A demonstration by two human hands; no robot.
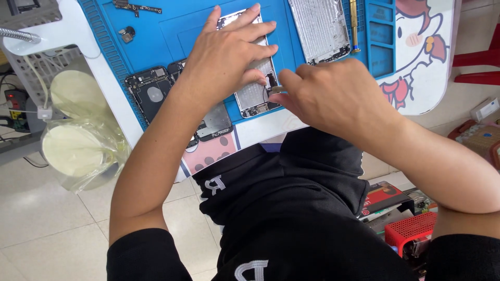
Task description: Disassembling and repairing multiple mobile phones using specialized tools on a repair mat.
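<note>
Left hand: flat, fingers spread, pressing phone shell down.
Right hand: pinching small tool at shell's 3 o'clock edge.
Mat: bare toward 11 o'clock.

An opened phone shell lies on the work mat; another shell beside it to the right, circuit assemblies left.

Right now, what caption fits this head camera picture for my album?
Left hand steadies an opened phone shell on a blue repair mat while right hand pinches a small tool at it.
</note>
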